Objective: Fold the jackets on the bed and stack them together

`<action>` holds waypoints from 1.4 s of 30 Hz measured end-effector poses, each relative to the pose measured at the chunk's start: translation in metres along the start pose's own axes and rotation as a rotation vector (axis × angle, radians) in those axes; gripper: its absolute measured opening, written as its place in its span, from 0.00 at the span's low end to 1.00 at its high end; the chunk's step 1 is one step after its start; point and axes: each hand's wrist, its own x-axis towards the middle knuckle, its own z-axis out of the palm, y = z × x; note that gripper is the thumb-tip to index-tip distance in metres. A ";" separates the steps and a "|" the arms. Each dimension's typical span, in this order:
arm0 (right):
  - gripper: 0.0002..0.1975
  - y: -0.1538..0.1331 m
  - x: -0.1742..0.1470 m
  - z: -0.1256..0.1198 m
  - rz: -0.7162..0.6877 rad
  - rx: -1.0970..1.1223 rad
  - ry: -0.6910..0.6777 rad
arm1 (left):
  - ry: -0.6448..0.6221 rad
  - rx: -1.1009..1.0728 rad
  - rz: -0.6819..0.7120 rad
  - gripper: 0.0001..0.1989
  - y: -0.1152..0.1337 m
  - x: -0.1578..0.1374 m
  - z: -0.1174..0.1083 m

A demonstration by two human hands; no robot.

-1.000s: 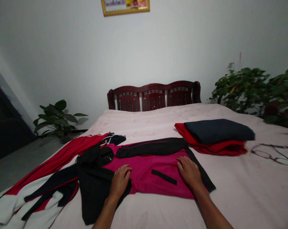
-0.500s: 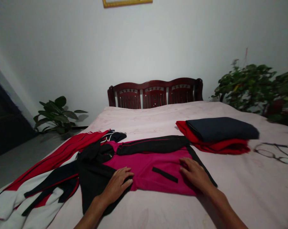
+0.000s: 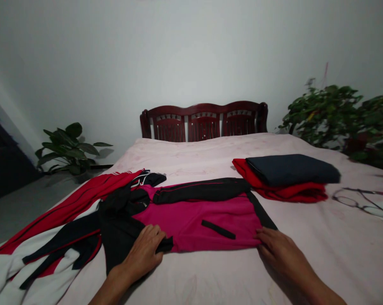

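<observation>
A magenta and black jacket (image 3: pixel 191 216) lies on the bed with one black sleeve folded lengthwise across its far side. A short black strip crosses its magenta cloth. My left hand (image 3: pixel 147 248) is closed on the black fabric near the shoulder, at the edge closest to me; the thumb and fingers pinch a fold there. At the other end, my right hand (image 3: pixel 282 250) pinches the near corner of the hem between thumb and fingers. The cloth between both hands lies nearly flat, with light creases.
Red, white and navy clothes (image 3: pixel 67 224) lie loosely heaped on the left. A folded dark navy garment (image 3: pixel 293 169) rests on a folded red one (image 3: pixel 293 193) at right, near eyeglasses (image 3: pixel 358 203). Behind are a wooden headboard (image 3: pixel 204 120) and potted plants (image 3: pixel 67 148).
My right hand has moved from the magenta cloth to the hem's near corner and closed on it. My left hand has shifted slightly left and gripped the black fabric. The view tilted slightly.
</observation>
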 end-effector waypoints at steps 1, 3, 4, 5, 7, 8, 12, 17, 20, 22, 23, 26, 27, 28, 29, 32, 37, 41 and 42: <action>0.18 0.001 0.002 -0.003 -0.013 -0.001 0.053 | 0.015 -0.007 0.018 0.19 -0.001 0.000 0.000; 0.17 0.003 0.006 -0.011 -0.036 0.005 0.160 | 0.036 -0.047 0.067 0.22 -0.003 0.001 -0.001; 0.17 0.003 0.008 -0.016 -0.042 0.009 0.199 | 0.036 -0.072 0.089 0.23 -0.005 0.001 -0.001; 0.16 0.003 0.011 -0.020 -0.043 0.012 0.212 | 0.029 -0.096 0.103 0.23 -0.007 0.002 0.000; 0.14 0.001 0.018 -0.026 -0.035 0.003 0.138 | -0.003 -0.133 0.099 0.23 -0.010 0.003 -0.001; 0.13 -0.001 0.021 -0.027 -0.024 -0.009 0.066 | -0.026 -0.148 0.088 0.23 -0.012 0.003 -0.002; 0.14 -0.006 0.042 -0.028 0.033 -0.065 -0.134 | -0.151 -0.183 0.023 0.19 -0.012 0.010 -0.018; 0.13 -0.007 0.092 -0.034 0.001 -0.224 -0.112 | -0.271 -0.177 -0.003 0.14 -0.018 0.038 -0.056; 0.14 -0.008 0.127 -0.031 -0.008 -0.318 -0.094 | -0.285 -0.090 0.033 0.17 -0.029 0.066 -0.072; 0.13 -0.011 0.144 -0.024 0.003 -0.359 -0.042 | -0.257 0.065 0.027 0.20 -0.033 0.083 -0.075; 0.12 -0.013 0.150 -0.018 0.008 -0.371 -0.005 | -0.222 0.149 0.009 0.21 -0.032 0.089 -0.074; 0.11 -0.023 0.152 -0.002 -0.001 -0.360 0.121 | -0.039 0.362 -0.043 0.22 -0.015 0.096 -0.060; 0.12 -0.027 0.149 0.003 -0.015 -0.341 0.161 | 0.026 0.397 -0.039 0.22 -0.006 0.095 -0.051; 0.13 -0.031 0.146 0.008 -0.034 -0.318 0.198 | 0.077 0.417 -0.012 0.23 0.003 0.091 -0.041; 0.15 -0.035 0.141 0.015 -0.061 -0.293 0.227 | 0.106 0.412 0.028 0.22 0.011 0.087 -0.030; 0.21 -0.037 0.129 0.036 -0.144 -0.238 0.211 | 0.088 0.315 0.128 0.23 0.019 0.073 0.003; 0.26 -0.017 0.123 0.066 -0.129 -0.179 0.085 | -0.006 0.149 0.084 0.28 -0.011 0.063 0.023; 0.27 -0.008 0.126 0.068 -0.154 -0.145 0.069 | -0.088 0.063 0.127 0.27 -0.031 0.057 0.011; 0.27 -0.007 0.126 0.067 -0.164 -0.134 0.068 | -0.079 0.054 0.121 0.26 -0.034 0.052 0.008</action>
